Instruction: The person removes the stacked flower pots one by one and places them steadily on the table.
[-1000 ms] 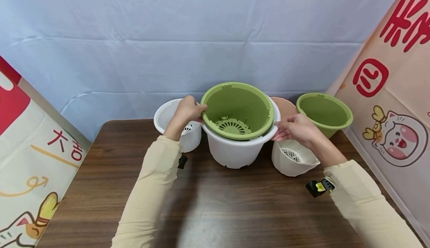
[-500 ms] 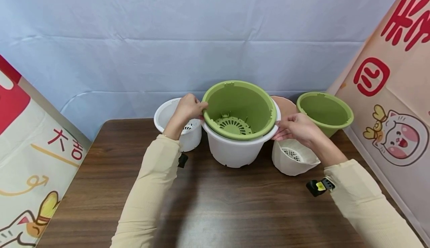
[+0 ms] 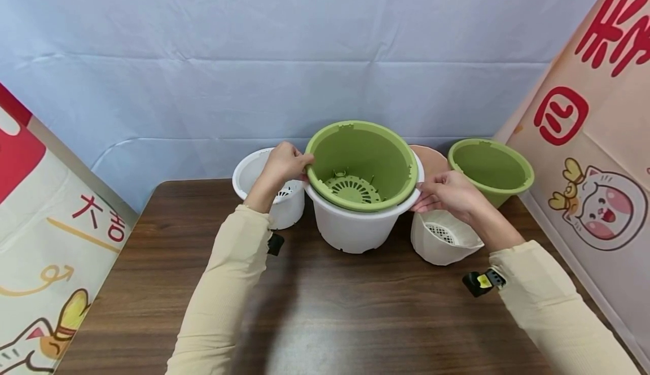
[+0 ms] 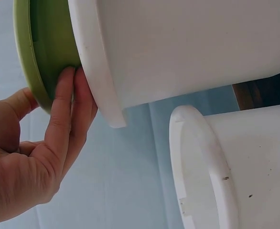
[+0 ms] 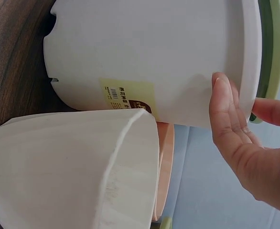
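Note:
In the head view a large green flowerpot [image 3: 350, 149] with a slotted bottom is nested in a large white flowerpot [image 3: 355, 233] on the table. The green rim stands above the white one. My left hand [image 3: 285, 164] pinches the green pot's left rim; in the left wrist view its thumb [image 4: 23, 102] lies on the outer side and the fingers [image 4: 61, 112] reach under the rim. My right hand [image 3: 449, 194] grips the white pot's right rim. The right wrist view shows fingers [image 5: 221, 100] against its wall below the rim, with a yellow label [image 5: 130, 95] nearby.
A smaller white pot [image 3: 291, 214] stands left of the nested pair. To the right are a cream faceted pot [image 3: 439, 254], a peach pot [image 3: 429, 160] and another green pot [image 3: 490, 163]. A cloth backdrop [image 3: 254, 93] hangs behind the wooden table [image 3: 376, 318].
The green pot has shifted slightly to the right and up within the white pot, the left hand still at its rim. The right hand has stayed on the white rim.

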Tool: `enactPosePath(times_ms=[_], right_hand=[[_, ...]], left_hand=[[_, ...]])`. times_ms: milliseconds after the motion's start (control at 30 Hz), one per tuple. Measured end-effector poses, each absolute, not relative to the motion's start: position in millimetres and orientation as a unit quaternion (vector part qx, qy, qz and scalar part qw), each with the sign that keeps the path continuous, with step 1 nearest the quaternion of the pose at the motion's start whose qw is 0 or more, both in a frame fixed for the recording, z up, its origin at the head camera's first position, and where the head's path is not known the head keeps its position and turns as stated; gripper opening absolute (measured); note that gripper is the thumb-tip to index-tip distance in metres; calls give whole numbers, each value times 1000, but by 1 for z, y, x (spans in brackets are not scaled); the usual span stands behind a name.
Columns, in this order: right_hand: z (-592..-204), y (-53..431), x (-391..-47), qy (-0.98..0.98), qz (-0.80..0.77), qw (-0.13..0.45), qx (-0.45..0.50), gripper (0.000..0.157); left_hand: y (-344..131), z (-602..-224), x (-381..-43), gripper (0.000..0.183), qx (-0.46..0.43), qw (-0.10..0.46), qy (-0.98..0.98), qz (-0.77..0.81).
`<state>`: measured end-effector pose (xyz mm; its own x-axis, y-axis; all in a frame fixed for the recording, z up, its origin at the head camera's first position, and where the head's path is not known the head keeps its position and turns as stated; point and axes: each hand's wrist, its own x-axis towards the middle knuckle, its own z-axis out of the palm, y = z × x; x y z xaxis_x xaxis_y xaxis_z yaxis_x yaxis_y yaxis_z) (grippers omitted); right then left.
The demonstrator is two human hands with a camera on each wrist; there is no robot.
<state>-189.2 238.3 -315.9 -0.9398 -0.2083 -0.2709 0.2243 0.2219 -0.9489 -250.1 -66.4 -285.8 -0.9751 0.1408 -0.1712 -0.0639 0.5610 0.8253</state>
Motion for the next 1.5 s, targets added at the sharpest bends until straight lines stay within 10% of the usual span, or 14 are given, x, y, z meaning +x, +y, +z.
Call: enactPosePath(times_ms=[1500], right_hand=[[-314,239,-188,761,-625,175,-1,31]], left_hand=[[-72,-245,-230,18,23,24,790,612]])
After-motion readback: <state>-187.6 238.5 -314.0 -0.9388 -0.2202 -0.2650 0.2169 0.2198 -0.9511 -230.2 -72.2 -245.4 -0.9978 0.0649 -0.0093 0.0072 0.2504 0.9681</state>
